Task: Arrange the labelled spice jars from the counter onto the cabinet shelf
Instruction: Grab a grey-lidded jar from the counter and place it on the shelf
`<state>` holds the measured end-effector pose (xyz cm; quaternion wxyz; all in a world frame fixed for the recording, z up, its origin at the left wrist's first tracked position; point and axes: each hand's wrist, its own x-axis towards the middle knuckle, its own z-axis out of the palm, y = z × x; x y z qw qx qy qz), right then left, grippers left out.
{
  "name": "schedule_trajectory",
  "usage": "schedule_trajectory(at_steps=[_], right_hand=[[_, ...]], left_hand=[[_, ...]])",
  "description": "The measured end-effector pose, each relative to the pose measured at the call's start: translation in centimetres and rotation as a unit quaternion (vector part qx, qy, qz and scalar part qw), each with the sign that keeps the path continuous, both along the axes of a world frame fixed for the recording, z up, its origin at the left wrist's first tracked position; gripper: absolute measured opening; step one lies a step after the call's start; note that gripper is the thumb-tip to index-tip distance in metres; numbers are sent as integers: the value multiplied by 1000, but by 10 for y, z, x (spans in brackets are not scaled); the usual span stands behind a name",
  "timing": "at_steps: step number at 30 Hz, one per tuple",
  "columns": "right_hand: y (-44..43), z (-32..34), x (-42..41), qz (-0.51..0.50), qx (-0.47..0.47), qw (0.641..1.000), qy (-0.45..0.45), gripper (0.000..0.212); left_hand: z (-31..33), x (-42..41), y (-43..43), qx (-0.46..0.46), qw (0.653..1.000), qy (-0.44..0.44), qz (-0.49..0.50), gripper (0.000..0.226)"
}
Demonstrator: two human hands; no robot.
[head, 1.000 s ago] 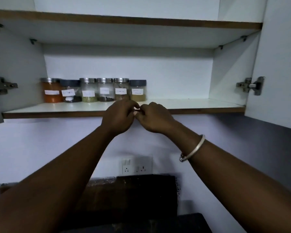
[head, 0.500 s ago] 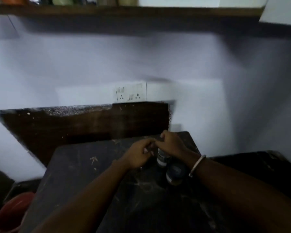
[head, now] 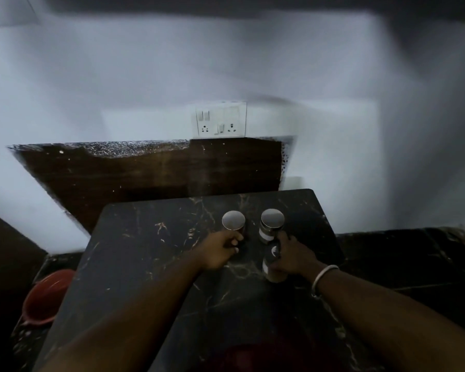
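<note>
- On the dark marble counter (head: 151, 264): three spice jars, all upright.
- Left hand (head: 218, 251) curled around the left steel-lidded jar (head: 233, 221), fingers on its side.
- Right hand (head: 293, 257) wrapped around the nearest jar (head: 272, 267).
- Third jar (head: 271, 224) stands untouched just behind it, white label visible.
- Wall socket (head: 219, 122) above the backsplash; red tub (head: 47, 296) low left.

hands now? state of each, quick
Left hand: shut on the left jar, low on its side.
Right hand: shut on the near jar; the right jar is untouched.
</note>
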<state>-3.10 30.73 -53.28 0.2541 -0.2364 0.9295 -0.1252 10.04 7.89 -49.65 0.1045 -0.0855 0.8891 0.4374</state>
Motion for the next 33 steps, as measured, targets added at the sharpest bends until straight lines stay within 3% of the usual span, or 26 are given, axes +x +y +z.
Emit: schedule_trajectory(at_steps=[2, 4, 6, 10, 13, 15, 17, 21, 23, 27, 33], right_hand=[[-13, 15, -3, 24, -32, 998, -51, 94], [-30, 40, -7, 45, -67, 991, -108, 66], [-45, 76, -14, 64, -104, 983, -134, 51], [-64, 163, -20, 117, -203, 967, -103, 61], [-64, 219, -14, 132, -295, 946, -34, 67], [-59, 242, -7, 122, -400, 907, -38, 59], [-54, 257, 3, 85, -521, 844, -96, 52], [-57, 270, 36, 8, -712, 653, -259, 42], [-63, 274, 53, -13, -757, 594, -272, 45], [-69, 283, 70, -8, -797, 547, -256, 43], [-67, 296, 76, -6, -800, 543, -256, 50]], left_hand=[[1, 0, 1, 15, 1000, 0, 1, 35], [8, -2, 1, 49, 999, 14, 18, 32], [24, -4, 1, 106, 993, 40, 38, 37], [83, -13, 7, 257, 956, 127, 66, 43], [136, -15, 17, 304, 921, 222, 102, 42], [169, -13, 23, 320, 901, 271, 114, 42], [195, -7, 27, 363, 872, 307, 117, 40], [225, 2, 35, 456, 816, 336, 111, 44], [233, 4, 43, 466, 806, 349, 104, 51], [243, 6, 51, 487, 783, 376, 88, 53], [251, 11, 54, 507, 763, 395, 69, 50]])
